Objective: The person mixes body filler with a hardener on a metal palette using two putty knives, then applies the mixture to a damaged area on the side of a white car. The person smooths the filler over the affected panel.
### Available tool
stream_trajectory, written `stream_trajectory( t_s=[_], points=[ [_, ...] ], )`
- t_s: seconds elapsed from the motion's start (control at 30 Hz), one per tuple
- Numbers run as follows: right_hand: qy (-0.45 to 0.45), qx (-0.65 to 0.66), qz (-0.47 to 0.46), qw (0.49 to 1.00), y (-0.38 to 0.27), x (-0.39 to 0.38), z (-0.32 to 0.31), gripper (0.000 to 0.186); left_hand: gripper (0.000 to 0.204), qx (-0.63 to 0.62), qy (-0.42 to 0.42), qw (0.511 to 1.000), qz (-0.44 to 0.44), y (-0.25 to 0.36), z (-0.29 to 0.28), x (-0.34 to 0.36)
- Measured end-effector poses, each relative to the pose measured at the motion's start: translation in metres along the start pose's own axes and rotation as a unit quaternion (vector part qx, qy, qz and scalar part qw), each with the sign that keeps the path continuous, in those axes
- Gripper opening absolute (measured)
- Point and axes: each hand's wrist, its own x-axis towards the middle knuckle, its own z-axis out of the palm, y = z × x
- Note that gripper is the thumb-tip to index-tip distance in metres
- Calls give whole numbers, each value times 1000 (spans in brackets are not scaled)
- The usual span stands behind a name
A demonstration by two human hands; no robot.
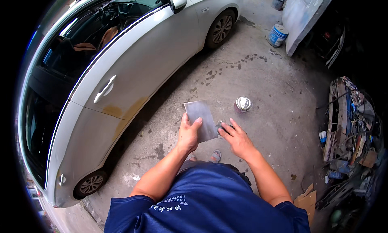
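Plate [205, 119] lies in the person's left hand [189, 134], thumb on its upper face and fingers around its left edge, so most of it reaches up and to the right of that hand. Right hand [237, 141] is just beyond the plate's right edge, fingers extended over a small dark object [219, 125]; whether it grips that object cannot be told. Farther off, a can [243, 104] stands on the floor [279, 123], apart from both hands. Left of them is a white car [157, 47] with yellowish patches [131, 109].
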Motion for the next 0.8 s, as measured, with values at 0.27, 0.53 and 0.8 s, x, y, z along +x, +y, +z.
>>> stream_trajectory(
  t_s=[0.27, 0.53, 0.8],
  points=[
    [68, 301, 262, 914, 32, -8, -26, 34, 33, 83, -61, 993, 49, -13, 28, 16],
    [-140, 460, 309, 820, 43, 27, 8, 23, 35, 182, -134, 973, -42, -30, 15, 49],
    [-86, 388, 400, 826, 117, 51, 66, 27, 33, 224, -256, 932, -124, -76, -44, 113]
  ],
)
